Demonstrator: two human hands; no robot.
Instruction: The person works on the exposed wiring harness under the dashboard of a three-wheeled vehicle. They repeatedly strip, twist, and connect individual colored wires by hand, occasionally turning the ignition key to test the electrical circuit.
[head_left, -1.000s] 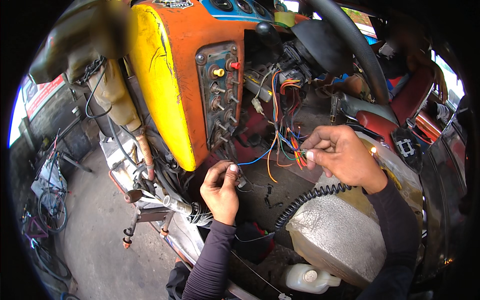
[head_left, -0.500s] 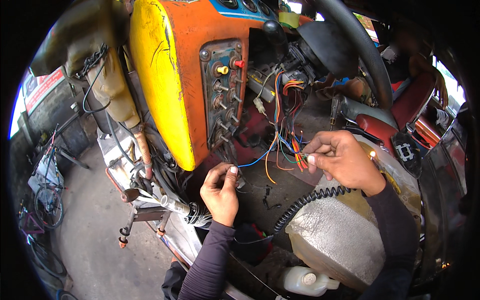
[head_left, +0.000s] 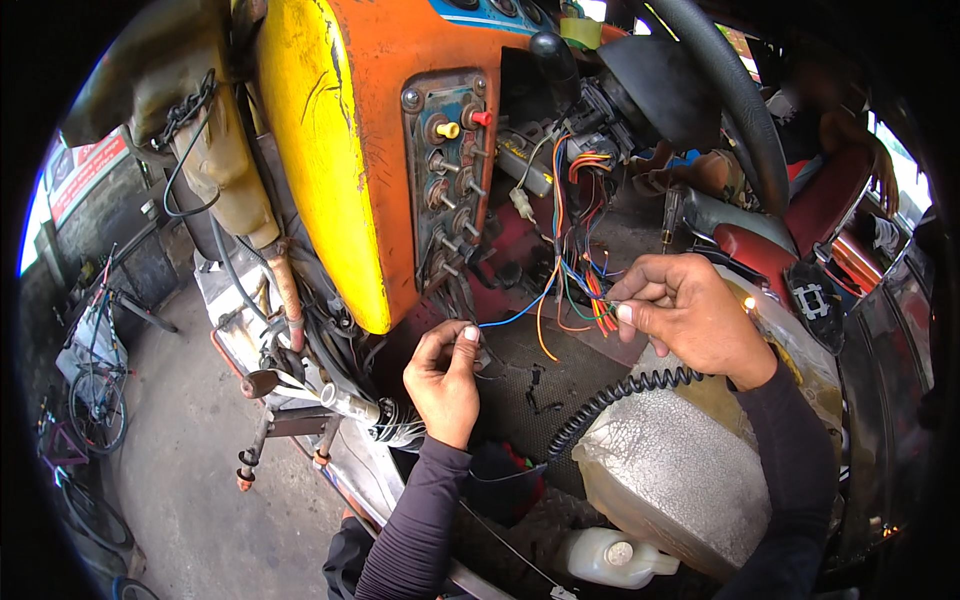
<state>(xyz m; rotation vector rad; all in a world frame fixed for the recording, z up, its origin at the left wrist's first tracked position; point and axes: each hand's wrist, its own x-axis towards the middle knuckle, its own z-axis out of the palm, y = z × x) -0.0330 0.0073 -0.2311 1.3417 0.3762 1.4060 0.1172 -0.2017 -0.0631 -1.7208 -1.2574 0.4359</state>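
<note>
My left hand (head_left: 444, 385) pinches the tip of a blue wire (head_left: 517, 315) below the orange and yellow dashboard housing (head_left: 385, 40). My right hand (head_left: 680, 315) pinches a thin wire, apparently green, at the end of the multicoloured wire bundle (head_left: 568, 268), which hangs loose from beneath the steering column (head_left: 600, 125). A switch panel (head_left: 432, 225) with toggles, a yellow knob and a red knob is above my left hand. A black coiled cable (head_left: 610, 405) runs below my right wrist. A white connector (head_left: 522, 203) dangles among the wires.
A steering wheel (head_left: 755, 130) arches at upper right, near a person (head_left: 835, 140) and a red seat (head_left: 760, 255). A worn silvery cushion (head_left: 670, 470) and white jug (head_left: 620, 555) lie lower right. Metal parts (head_left: 290, 420) and bicycles (head_left: 95, 390) are at left.
Both hands keep their pinches with very little movement. The dashboard and wire bundle sit slightly higher in the picture than a second ago, as the view shifts a little.
</note>
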